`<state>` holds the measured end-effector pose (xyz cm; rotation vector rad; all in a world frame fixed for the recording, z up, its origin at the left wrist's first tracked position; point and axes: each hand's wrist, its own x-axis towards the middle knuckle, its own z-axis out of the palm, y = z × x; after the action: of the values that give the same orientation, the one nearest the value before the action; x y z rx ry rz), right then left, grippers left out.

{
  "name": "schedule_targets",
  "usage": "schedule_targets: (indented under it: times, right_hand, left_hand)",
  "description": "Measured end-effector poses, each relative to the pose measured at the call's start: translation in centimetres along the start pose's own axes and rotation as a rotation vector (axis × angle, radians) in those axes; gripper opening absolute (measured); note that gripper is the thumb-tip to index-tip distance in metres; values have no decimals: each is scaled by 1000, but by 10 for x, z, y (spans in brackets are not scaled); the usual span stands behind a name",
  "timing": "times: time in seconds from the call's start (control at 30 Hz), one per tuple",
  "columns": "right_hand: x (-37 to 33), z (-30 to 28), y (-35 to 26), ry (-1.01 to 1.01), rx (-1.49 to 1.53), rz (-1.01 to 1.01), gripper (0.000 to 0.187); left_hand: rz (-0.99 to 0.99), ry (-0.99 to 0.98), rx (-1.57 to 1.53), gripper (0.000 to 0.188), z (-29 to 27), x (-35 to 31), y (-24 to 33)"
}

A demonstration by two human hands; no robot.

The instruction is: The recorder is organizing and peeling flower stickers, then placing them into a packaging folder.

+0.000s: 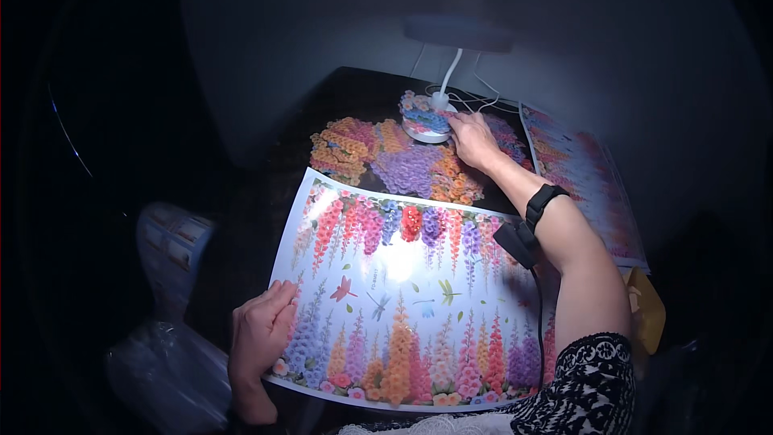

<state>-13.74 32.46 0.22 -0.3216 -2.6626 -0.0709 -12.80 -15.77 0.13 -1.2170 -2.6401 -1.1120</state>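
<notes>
dark table (346, 97), floral sheet (419, 310) with printed code (374, 278)

Head camera looks down onto the flowered sheet (415, 294)

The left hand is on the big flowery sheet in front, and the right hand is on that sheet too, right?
Not quite: the head view shows the right hand up by the lamp base, not on the flowery sheet. The left hand is on it.

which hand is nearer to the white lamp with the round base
Right. The right hand is just beside the white lamp at its base; the left hand is well away, at the left edge of the glossy flower-printed sheet.
</notes>
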Motion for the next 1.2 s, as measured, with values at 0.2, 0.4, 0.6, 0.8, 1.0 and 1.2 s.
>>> schedule_targets:
  times: [0.2,0.4,0.6,0.8,1.0,1.2]
  right_hand:
    - [4,20,-1,52,-92,-42,43]
    - [6,26,1,181,-120,-151,32]
    - [6,22,12,261,-116,-244,22]
    - [6,15,10,252,-124,-264,11]
    - [7,6,9,307,-100,-313,11]
    - [9,-6,5,482,-141,-304,5]
  left_hand:
    - [-23,-10,-4,26,-1,2,5]
    - [-34,-10,-7,26,-3,2,7]
    - [-35,13,-37,27,3,4,7]
    - [-39,31,-39,27,3,1,5]
    - [-31,30,-43,27,4,1,5]
    - [-30,29,-40,28,3,0,6]
